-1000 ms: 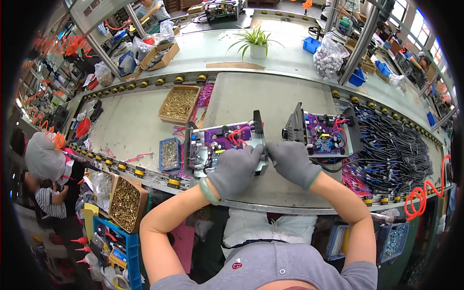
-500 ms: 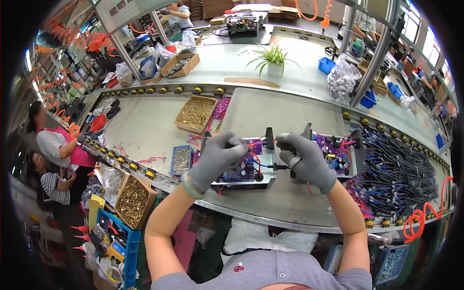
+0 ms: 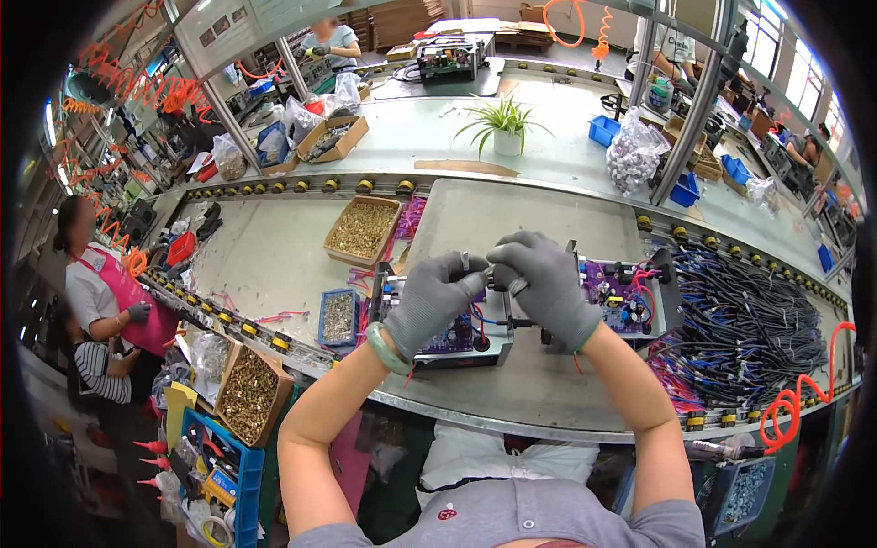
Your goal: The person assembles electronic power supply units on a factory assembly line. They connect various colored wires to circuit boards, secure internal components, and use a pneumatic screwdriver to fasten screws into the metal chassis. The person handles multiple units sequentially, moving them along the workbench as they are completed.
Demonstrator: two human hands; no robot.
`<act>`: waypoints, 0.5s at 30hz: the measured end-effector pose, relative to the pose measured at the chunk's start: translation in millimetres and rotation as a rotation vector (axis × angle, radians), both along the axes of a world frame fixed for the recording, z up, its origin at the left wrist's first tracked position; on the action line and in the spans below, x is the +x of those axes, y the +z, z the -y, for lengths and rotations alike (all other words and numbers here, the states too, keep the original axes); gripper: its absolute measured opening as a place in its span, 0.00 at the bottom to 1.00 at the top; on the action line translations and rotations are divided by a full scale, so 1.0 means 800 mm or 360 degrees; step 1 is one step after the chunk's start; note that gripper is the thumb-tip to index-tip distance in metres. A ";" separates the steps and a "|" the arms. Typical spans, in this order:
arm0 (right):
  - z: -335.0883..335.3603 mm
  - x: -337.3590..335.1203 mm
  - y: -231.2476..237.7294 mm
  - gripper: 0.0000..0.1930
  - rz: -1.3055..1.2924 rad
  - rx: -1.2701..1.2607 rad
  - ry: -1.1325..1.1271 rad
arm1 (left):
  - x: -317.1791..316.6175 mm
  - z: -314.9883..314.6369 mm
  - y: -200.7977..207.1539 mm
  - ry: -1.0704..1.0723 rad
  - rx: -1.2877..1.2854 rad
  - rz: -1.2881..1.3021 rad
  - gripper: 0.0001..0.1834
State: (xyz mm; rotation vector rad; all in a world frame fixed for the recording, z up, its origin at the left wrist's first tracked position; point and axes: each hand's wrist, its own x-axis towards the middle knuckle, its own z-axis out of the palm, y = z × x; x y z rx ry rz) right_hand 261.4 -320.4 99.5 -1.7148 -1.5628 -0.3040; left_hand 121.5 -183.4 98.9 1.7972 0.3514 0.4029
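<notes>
My left hand (image 3: 429,300), in a grey glove, is closed in a pinch above an open metal-cased unit (image 3: 491,352) with a purple circuit board and red and blue wires. Close beside it, my right hand (image 3: 546,285), gloved too, has its fingers bent together at the unit's far right corner. The fingertips of both hands almost meet; whatever small piece lies between them is too hidden to name. A black cable end (image 3: 521,322) sticks out from the unit's side under my right hand. A second unit with a purple board (image 3: 619,294) stands just right of that hand.
A cardboard box of brass-coloured parts (image 3: 364,228) and a blue bin of small metal parts (image 3: 339,317) stand to the left. Bundled black cables (image 3: 744,320) cover the right side. A coiled orange hose (image 3: 790,411) hangs at right. A person in a pink apron (image 3: 128,288) stands far left.
My right hand has moved left and up, closing in beside my left hand. The left hand has shifted slightly right, and its fingertips now meet the right hand's over the unit.
</notes>
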 end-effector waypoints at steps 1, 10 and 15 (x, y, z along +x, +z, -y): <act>0.000 -0.001 0.002 0.06 -0.0170 0.0025 0.0019 | -0.001 0.002 0.005 -0.0032 -0.0121 0.0048 0.12; -0.003 -0.020 -0.019 0.18 -0.0193 0.0056 0.0029 | 0.012 0.005 -0.003 0.0103 0.0341 0.0023 0.09; 0.007 0.006 -0.017 0.23 -0.0297 -0.0220 -0.0037 | 0.010 -0.004 -0.001 -0.0182 0.0262 -0.0026 0.09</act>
